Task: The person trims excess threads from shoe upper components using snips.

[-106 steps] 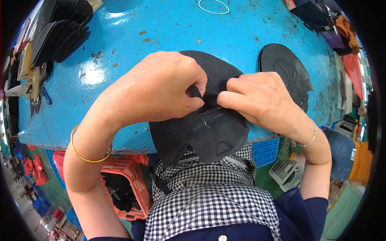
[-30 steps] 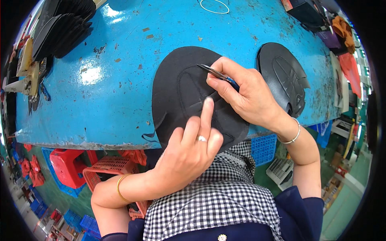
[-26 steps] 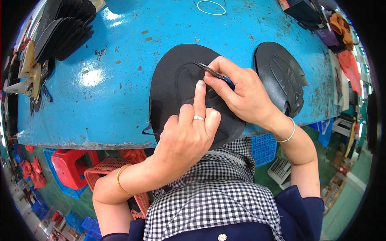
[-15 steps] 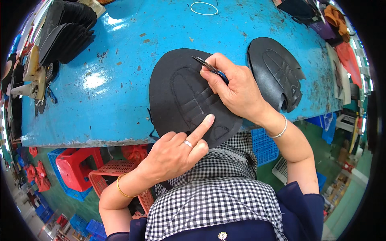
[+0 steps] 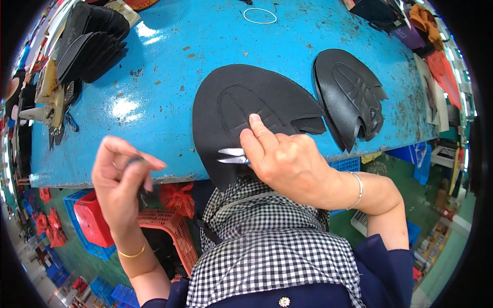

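— Two black shoe-upper pieces lie on a scuffed blue worktable (image 5: 169, 72); which one is being worked?

— Only the larger black upper piece (image 5: 241, 113), which lies flat at the near edge of the table and slightly overhangs it. A second moulded upper (image 5: 349, 97) sits well apart to the right, untouched.

— What are the hands doing?

— On the near rim of that piece rests the right hand (image 5: 287, 164), its forefinger stretched out over the material. Small silver snips (image 5: 231, 155) are gripped in the closed fingers, their blades showing a narrow gap and pointing left at the edge of the piece. Off the table's near edge, the left hand (image 5: 123, 179) is raised with thumb and fingertips pinched together on a small dark scrap (image 5: 134, 160); what the scrap is cannot be made out.

— And the surroundings?

— A stack of black upper pieces (image 5: 92, 46) stands fanned at the far left of the table, with a cream-coloured tool (image 5: 43, 105) at the left rim. Lying near the far edge is a white ring (image 5: 259, 15), and dark and orange fabric (image 5: 411, 20) crowds the far right corner. Red plastic crates (image 5: 164, 231) and blue crates (image 5: 113, 295) sit on the green floor under the table.

— Does anything block the view?

— Yes: the right hand covers the near right part of the piece, and the person's checked shirt (image 5: 272, 256) fills the lower middle of the frame.
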Action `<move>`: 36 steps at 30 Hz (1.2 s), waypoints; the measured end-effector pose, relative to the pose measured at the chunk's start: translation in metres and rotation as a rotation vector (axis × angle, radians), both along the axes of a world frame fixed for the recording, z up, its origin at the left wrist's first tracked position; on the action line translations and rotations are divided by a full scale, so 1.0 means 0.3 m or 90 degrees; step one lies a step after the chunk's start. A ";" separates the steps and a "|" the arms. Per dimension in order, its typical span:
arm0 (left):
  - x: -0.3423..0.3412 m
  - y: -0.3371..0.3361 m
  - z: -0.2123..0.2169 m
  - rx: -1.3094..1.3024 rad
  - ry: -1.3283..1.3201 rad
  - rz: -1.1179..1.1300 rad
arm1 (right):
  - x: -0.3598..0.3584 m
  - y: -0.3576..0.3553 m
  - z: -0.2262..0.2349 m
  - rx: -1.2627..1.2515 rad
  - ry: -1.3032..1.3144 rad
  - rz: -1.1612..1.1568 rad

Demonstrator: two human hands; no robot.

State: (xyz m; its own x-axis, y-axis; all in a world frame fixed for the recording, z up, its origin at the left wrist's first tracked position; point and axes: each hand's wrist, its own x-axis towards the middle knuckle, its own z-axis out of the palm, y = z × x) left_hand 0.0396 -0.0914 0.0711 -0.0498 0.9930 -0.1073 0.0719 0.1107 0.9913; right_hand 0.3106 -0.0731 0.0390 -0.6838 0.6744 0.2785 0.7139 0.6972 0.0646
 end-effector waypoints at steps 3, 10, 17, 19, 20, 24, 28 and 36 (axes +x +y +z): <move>-0.010 0.083 0.020 0.071 -0.061 -0.020 | 0.050 0.064 0.001 -0.154 0.231 -0.011; 0.169 0.272 0.077 0.001 0.097 -0.284 | 0.473 0.078 0.031 -0.337 1.097 -0.509; 0.306 0.400 -0.004 0.061 0.395 -0.638 | 0.942 0.035 -0.049 -0.293 0.991 -0.546; 0.320 0.415 -0.029 0.067 0.460 -0.681 | 0.867 0.064 -0.019 -0.313 0.966 -0.492; 0.322 0.419 -0.040 0.063 0.457 -0.685 | 0.813 0.073 0.005 -0.322 0.938 -0.441; 0.335 0.421 -0.042 0.073 0.462 -0.677 | 0.592 0.112 0.038 -0.514 0.770 -0.294; 0.338 0.412 -0.047 0.062 0.464 -0.659 | 0.364 0.207 0.008 -0.432 0.364 0.091; 0.328 0.378 -0.081 0.194 0.483 -0.580 | 0.239 0.278 0.047 -0.451 0.050 0.241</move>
State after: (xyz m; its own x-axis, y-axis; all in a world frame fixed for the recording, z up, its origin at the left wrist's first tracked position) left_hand 0.1380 0.0221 0.0468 0.7279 0.6768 -0.1098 0.5724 -0.5116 0.6408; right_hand 0.3823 0.0103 0.0531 -0.8977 0.4348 -0.0716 0.4047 0.7495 -0.5239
